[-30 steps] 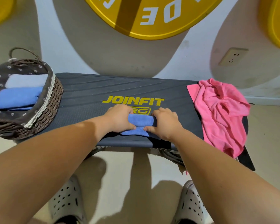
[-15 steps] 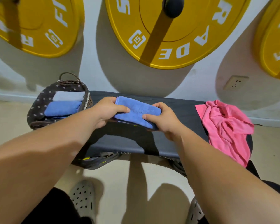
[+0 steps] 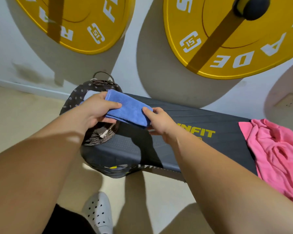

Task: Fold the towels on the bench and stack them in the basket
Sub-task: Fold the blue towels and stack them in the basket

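Blue folded towel [image 3: 128, 109] held above the left end of the bench [image 3: 201, 119], long axis running far-left to near-right. The left hand [image 3: 95, 110] pinches its far-left end, the right hand [image 3: 159, 121] its near-right corner. Just under its far end sits the wicker basket [image 3: 98, 138], a pale towel [image 3: 90, 95] inside. A crumpled pink towel [image 3: 276, 154] lies well right; 2 yellow plates [image 3: 227, 39] hang behind.

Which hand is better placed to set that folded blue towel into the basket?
Left, probably: the left hand grips the blue towel directly above the basket, while the right hand pinches its other end over the bench.
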